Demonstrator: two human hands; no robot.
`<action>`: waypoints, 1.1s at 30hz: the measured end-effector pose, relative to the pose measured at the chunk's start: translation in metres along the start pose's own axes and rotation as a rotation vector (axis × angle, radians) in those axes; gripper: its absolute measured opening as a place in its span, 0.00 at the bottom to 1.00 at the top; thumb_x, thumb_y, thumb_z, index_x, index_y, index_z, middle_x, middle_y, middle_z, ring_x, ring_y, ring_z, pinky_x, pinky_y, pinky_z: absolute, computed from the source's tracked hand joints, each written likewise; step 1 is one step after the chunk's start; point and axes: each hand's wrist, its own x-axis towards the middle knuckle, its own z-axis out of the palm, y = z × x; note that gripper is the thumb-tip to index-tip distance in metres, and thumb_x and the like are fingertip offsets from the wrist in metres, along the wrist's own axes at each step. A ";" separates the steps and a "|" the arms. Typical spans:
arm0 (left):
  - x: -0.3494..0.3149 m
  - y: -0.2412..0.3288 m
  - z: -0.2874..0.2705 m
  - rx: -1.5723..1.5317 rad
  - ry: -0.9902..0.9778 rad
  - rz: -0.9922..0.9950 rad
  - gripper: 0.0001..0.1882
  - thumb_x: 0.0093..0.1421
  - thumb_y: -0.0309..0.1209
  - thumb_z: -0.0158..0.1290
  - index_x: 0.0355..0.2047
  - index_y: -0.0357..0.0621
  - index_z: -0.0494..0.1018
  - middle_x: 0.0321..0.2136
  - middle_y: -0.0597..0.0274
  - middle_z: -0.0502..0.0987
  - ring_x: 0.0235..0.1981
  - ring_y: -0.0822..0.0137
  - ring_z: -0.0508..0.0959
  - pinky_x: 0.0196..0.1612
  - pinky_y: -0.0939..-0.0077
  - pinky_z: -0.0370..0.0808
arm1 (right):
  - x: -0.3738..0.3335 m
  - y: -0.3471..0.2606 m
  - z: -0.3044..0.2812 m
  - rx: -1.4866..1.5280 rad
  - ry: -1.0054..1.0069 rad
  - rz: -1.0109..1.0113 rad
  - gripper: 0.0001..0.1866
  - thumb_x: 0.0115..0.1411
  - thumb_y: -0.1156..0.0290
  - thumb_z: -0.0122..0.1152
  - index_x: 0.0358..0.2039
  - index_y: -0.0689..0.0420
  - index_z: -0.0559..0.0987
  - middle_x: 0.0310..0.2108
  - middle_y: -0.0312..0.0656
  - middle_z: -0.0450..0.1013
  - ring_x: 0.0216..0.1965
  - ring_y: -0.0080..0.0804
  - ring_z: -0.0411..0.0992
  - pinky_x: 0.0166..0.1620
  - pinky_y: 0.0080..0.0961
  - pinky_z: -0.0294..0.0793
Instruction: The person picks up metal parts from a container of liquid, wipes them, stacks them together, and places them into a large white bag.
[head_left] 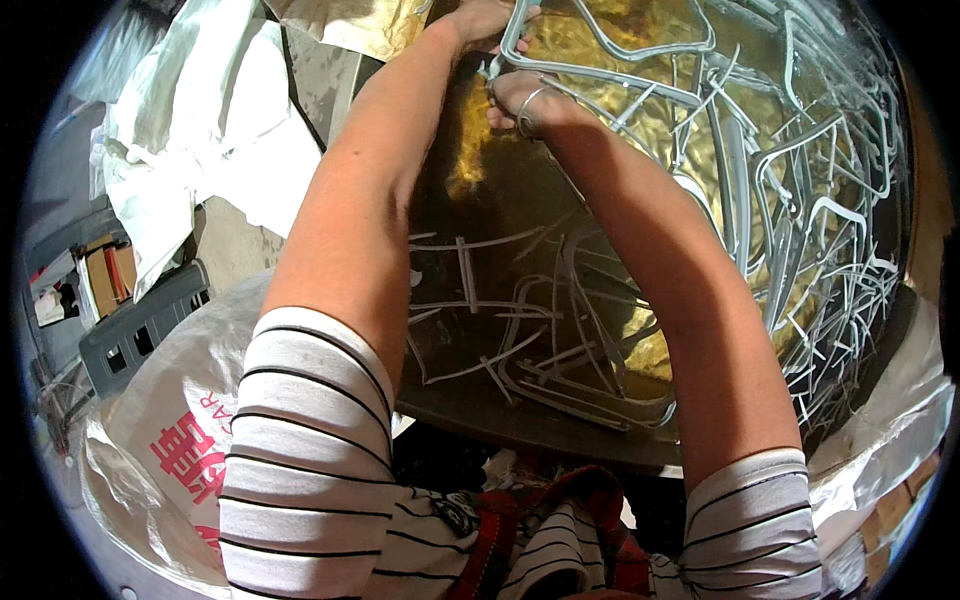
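My left hand (484, 22) is at the far edge of the work surface, partly cut off by the top of the view. Its fingers curl round a bent grey-white plastic strip (512, 42), shaped like part of a frame with rounded corners. Just nearer, my right hand (517, 97) is closed, with a small grey end of the strip poking out at its fingers; a thin bracelet circles the wrist. Many similar strips (735, 190) lie tangled to the right of my hands. Thinner loose pieces (465, 275) are spread between my forearms on the brownish, shiny surface (450, 215).
White plastic bags (200, 130) hang at the left. Below them sit a grey plastic crate (140, 335) and a large white sack (150, 480) with red print. Another pale sack (880, 430) stands at the right edge. A dense heap of strips (850, 260) borders the right side.
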 end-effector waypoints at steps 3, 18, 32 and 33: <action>-0.003 0.003 0.002 0.046 0.002 0.060 0.12 0.54 0.35 0.51 0.24 0.37 0.73 0.17 0.57 0.72 0.15 0.65 0.72 0.18 0.71 0.72 | -0.012 -0.010 -0.004 -0.081 -0.008 0.012 0.10 0.56 0.71 0.42 0.25 0.65 0.67 0.18 0.45 0.67 0.14 0.29 0.68 0.13 0.20 0.68; -0.015 0.007 0.011 0.297 -0.107 0.157 0.17 0.49 0.23 0.54 0.41 0.32 0.68 0.31 0.56 0.74 0.27 0.71 0.74 0.31 0.80 0.73 | -0.023 -0.014 -0.020 -0.887 -0.066 -0.163 0.13 0.51 0.66 0.52 0.26 0.66 0.73 0.21 0.46 0.70 0.22 0.38 0.72 0.27 0.30 0.71; -0.009 0.004 0.000 0.731 0.199 0.288 0.19 0.46 0.29 0.58 0.40 0.41 0.71 0.28 0.62 0.75 0.28 0.74 0.73 0.33 0.80 0.71 | 0.003 0.002 -0.017 -1.258 -0.141 -0.279 0.16 0.52 0.57 0.49 0.31 0.57 0.76 0.30 0.47 0.73 0.33 0.41 0.71 0.35 0.32 0.69; -0.008 -0.001 -0.007 0.721 0.222 0.282 0.20 0.46 0.29 0.58 0.41 0.42 0.71 0.28 0.62 0.76 0.28 0.74 0.73 0.34 0.80 0.71 | 0.004 0.004 -0.013 -1.155 -0.134 -0.215 0.16 0.52 0.57 0.49 0.29 0.57 0.76 0.29 0.46 0.73 0.33 0.40 0.71 0.35 0.31 0.69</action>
